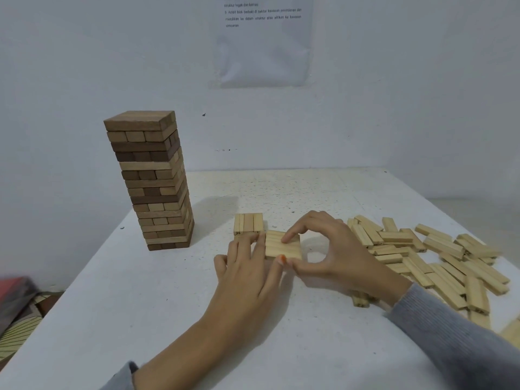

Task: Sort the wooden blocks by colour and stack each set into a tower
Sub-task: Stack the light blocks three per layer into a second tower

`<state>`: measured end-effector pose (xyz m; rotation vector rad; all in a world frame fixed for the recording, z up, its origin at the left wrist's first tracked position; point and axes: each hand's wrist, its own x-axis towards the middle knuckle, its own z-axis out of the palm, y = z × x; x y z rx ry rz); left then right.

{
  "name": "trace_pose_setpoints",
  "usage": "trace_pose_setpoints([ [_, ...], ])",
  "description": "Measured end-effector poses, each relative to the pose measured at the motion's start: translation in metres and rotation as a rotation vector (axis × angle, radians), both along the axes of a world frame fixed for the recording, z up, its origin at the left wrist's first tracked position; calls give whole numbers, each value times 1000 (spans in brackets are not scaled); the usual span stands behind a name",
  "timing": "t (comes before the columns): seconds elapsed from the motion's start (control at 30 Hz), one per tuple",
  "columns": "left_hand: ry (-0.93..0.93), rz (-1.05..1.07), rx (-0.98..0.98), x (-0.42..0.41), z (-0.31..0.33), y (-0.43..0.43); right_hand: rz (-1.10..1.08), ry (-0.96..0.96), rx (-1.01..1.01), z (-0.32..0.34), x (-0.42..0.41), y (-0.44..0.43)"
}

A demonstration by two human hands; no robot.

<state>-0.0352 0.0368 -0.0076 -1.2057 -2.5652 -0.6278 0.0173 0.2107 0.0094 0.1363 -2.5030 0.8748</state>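
Left hand (pixel 247 266) lay palm down and spread, fingers straight. Its fingertips pressed the left side of a flat layer of pale blocks (pixel 282 247), and its thumb lay at the near left corner. The little finger was tucked back, touching nothing. It gripped nothing, only pushed.

Right hand (pixel 334 250) was arched over the same layer. Its bent index finger (pixel 292 235) pressed down on the top face and its thumb was against the near edge, so it pinched the layer's right near corner. The other fingers were curled above, off the wood. The layer lay flat on the table, between the two hands.

Just beyond the left fingertips sat a second set of three pale blocks (pixel 249 223), side by side, running away from the person and touching the held layer's far left corner. A small dark mark on one end was unreadable.

Right of the right hand lay a loose pile of pale blocks (pixel 439 257), scattered and overlapping. One block (pixel 360 301) poked out under the right wrist.

Well left of the left hand stood a tall brown tower (pixel 157 181), upright, with dark and lighter brown layers mixed.

Both wrists had grey sleeves (pixel 464 342).

The white speckled table (pixel 140 305) was set into a corner of white walls. A printed sheet (pixel 264 43) hung on the wall straight ahead. At the far left, below the table edge, were a blurred red object (pixel 14 288) and patterned flooring (pixel 19 333).
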Motion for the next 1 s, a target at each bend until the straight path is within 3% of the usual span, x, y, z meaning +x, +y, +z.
trace_pose_setpoints([
  [0.2, -33, 9, 242, -28, 9, -5, 43, 9, -40, 22, -28, -1],
  [0.57, -274, 3, 218, -82, 8, -10, 19, -100, -77, 15, -83, -4],
  [0.77, -149, 18, 158, -78, 4, -12, -19, -148, -27, 6, -88, -8],
  [1.0, -144, 51, 32, -82, 2, -12, -23, -162, -15, 4, -88, -8],
])
